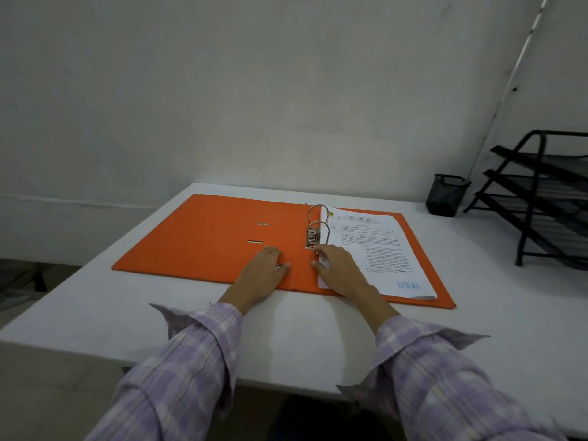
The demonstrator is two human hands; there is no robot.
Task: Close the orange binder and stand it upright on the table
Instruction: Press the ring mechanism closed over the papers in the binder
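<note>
The orange binder (203,240) lies open and flat on the white table (302,338). Its metal ring mechanism (315,230) stands in the middle, with a stack of printed papers (378,249) filed on the right half. My left hand (262,272) rests flat on the binder's spine area, just left of the rings, fingers together. My right hand (339,268) lies palm down on the lower left corner of the papers, fingertips near the base of the ring mechanism. Neither hand grips anything.
A black mesh pen cup (447,195) stands at the back right of the table. Beside it at the far right is a black tiered paper tray rack (547,198). A white wall rises right behind the table. The table's left edge drops off near the binder's left cover.
</note>
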